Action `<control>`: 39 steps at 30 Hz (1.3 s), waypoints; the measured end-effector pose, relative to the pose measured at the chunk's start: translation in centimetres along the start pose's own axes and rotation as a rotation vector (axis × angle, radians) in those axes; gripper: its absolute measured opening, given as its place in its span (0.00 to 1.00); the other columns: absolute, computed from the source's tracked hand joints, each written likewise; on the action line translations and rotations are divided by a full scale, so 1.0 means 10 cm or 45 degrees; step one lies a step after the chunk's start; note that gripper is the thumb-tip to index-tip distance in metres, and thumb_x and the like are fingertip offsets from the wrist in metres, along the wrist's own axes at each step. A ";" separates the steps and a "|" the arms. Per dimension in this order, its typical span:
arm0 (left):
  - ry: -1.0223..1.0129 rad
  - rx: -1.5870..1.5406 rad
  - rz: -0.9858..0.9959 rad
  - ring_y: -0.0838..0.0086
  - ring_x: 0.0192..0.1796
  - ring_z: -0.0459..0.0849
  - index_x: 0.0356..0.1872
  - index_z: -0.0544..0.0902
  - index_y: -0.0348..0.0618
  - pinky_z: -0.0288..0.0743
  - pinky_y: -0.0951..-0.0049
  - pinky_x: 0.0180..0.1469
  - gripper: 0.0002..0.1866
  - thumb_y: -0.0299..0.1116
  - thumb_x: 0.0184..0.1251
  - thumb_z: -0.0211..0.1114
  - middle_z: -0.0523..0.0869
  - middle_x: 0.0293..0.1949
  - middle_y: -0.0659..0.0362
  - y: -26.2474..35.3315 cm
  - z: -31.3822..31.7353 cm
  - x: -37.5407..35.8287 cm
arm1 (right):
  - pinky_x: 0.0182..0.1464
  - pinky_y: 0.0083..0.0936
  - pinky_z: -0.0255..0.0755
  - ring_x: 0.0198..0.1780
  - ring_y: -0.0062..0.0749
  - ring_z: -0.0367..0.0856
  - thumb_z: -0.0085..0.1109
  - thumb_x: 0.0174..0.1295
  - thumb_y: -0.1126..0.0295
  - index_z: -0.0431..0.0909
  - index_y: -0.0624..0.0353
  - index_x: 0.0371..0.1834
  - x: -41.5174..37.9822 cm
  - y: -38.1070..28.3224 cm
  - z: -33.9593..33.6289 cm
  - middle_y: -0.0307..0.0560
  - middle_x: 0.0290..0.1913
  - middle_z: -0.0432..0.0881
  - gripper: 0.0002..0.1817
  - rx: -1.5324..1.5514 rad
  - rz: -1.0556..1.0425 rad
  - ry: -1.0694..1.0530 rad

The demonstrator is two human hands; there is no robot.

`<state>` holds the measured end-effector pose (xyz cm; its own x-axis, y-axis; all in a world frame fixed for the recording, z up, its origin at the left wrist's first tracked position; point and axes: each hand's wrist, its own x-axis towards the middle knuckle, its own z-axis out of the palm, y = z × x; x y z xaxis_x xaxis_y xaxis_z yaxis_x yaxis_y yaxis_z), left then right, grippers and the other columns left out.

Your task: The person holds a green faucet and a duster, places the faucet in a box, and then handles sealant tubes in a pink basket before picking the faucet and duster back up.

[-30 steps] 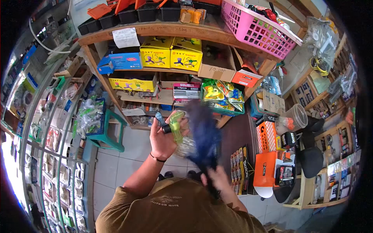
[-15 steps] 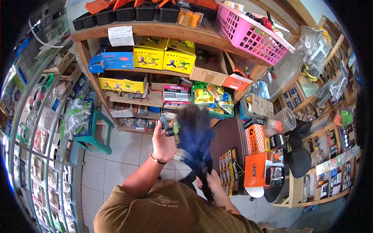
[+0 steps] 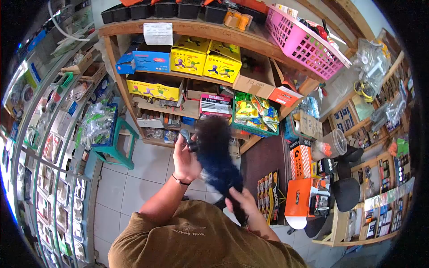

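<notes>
Head view shows the left hand (image 3: pixel 185 163) clenched round a small packaged item (image 3: pixel 191 142) while the right hand (image 3: pixel 243 203) grips the dark feather duster (image 3: pixel 216 154), brushing it clean; steadier holding looks needed.

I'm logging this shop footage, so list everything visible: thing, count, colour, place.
feather duster: one, dark blue, in front of the shelves, held at its handle
small item: one, dark, in left hand, mostly hidden
boxes: two, yellow, upper shelf
box: one, blue, upper shelf left
basket: one, pink, top shelf right
stool: one, teal, floor left
clear jar: one, right counter
left hand: raised, gripping the small item
right hand: gripping the duster handle
</notes>
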<state>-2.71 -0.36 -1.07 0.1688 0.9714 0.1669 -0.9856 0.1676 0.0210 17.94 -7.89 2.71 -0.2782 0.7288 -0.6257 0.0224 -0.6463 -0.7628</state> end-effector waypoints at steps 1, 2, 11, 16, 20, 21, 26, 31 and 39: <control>0.066 -0.114 0.031 0.63 0.64 0.67 0.62 0.64 0.42 0.62 0.61 0.63 0.35 0.59 0.63 0.51 0.67 0.63 0.52 0.04 -0.14 0.02 | 0.42 0.23 0.70 0.31 0.23 0.76 0.55 0.62 0.54 0.73 0.62 0.38 0.22 0.15 -0.27 0.39 0.26 0.79 0.19 0.149 -0.095 -0.339; -0.147 -0.265 -0.030 0.61 0.63 0.67 0.64 0.62 0.44 0.62 0.58 0.62 0.37 0.61 0.62 0.49 0.67 0.63 0.52 0.09 -0.38 0.08 | 0.45 0.24 0.70 0.36 0.25 0.77 0.54 0.63 0.55 0.72 0.63 0.43 0.14 0.12 -0.15 0.42 0.31 0.79 0.20 -0.078 -0.040 -0.218; -0.236 -0.546 -0.120 0.57 0.65 0.63 0.67 0.58 0.46 0.57 0.50 0.65 0.36 0.60 0.65 0.45 0.60 0.67 0.52 0.03 -0.25 0.05 | 0.43 0.23 0.69 0.38 0.25 0.76 0.52 0.65 0.57 0.73 0.63 0.47 -0.03 0.07 0.11 0.42 0.34 0.80 0.19 -0.205 -0.047 -0.006; -0.152 0.168 0.088 0.58 0.67 0.61 0.67 0.57 0.46 0.55 0.53 0.67 0.39 0.61 0.62 0.49 0.60 0.67 0.51 -0.04 -0.05 0.04 | 0.44 0.23 0.67 0.36 0.23 0.73 0.55 0.63 0.56 0.72 0.63 0.45 0.08 0.04 -0.03 0.39 0.33 0.77 0.20 -0.093 -0.176 -0.155; -0.095 -0.001 0.018 0.59 0.68 0.60 0.67 0.57 0.48 0.53 0.53 0.67 0.38 0.59 0.61 0.51 0.59 0.68 0.51 -0.09 -0.21 0.12 | 0.50 0.24 0.66 0.45 0.25 0.74 0.54 0.64 0.57 0.74 0.65 0.49 0.08 0.19 0.03 0.44 0.44 0.79 0.21 -0.240 -0.293 -0.180; 0.026 0.409 0.087 0.58 0.68 0.60 0.67 0.58 0.48 0.52 0.52 0.68 0.38 0.59 0.61 0.51 0.58 0.68 0.51 -0.13 -0.19 0.14 | 0.57 0.26 0.62 0.54 0.27 0.69 0.54 0.64 0.56 0.69 0.68 0.56 0.09 0.20 -0.02 0.46 0.54 0.74 0.26 -0.362 -0.278 -0.417; 0.088 0.118 0.047 0.59 0.67 0.62 0.66 0.61 0.48 0.55 0.52 0.66 0.35 0.60 0.63 0.47 0.69 0.62 0.52 -0.11 -0.02 0.12 | 0.36 0.22 0.72 0.28 0.25 0.76 0.53 0.64 0.54 0.73 0.62 0.40 0.18 0.03 -0.26 0.42 0.27 0.78 0.19 -0.117 -0.060 -0.140; -0.337 0.131 0.042 0.62 0.64 0.66 0.65 0.63 0.48 0.56 0.55 0.65 0.31 0.55 0.65 0.48 0.68 0.63 0.55 -0.16 -0.20 0.25 | 0.52 0.25 0.67 0.45 0.29 0.75 0.57 0.61 0.51 0.72 0.67 0.51 -0.05 -0.07 0.00 0.48 0.45 0.79 0.28 -0.418 -0.152 -0.145; -0.037 0.420 0.036 0.59 0.68 0.60 0.68 0.55 0.54 0.54 0.51 0.67 0.36 0.61 0.64 0.43 0.60 0.68 0.54 -0.24 -0.25 0.24 | 0.38 0.21 0.71 0.27 0.26 0.77 0.52 0.64 0.55 0.74 0.63 0.41 0.02 0.10 0.05 0.43 0.28 0.80 0.19 -0.433 -0.440 -0.318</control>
<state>0.04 1.98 -3.21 0.1456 0.9689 0.2003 -0.9401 0.0725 0.3331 17.43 -8.54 1.90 -0.5432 0.7831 -0.3028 0.1869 -0.2389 -0.9529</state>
